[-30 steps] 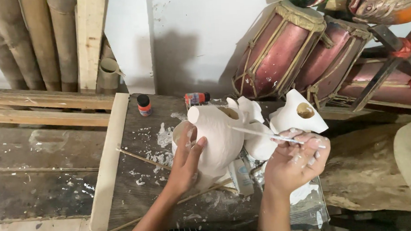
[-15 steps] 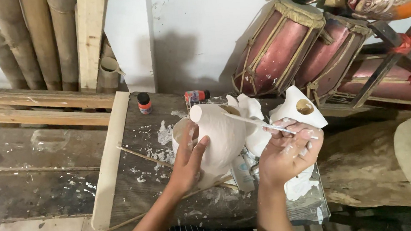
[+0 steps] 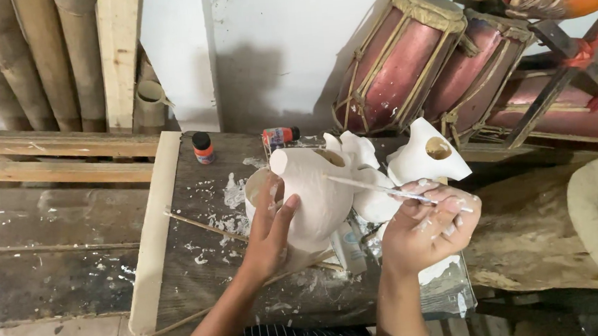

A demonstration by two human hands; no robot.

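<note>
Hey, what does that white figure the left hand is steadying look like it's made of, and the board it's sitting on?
White figure: matte, chalky white all over, likely a carved or moulded piece under primer; the base material is hidden. Board: dark, weathered wood with visible grain, speckled with white paint. The left hand rests on the figure.

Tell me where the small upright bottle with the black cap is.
The bottle stands at the board's far left corner, left of the lying bottle.
</note>
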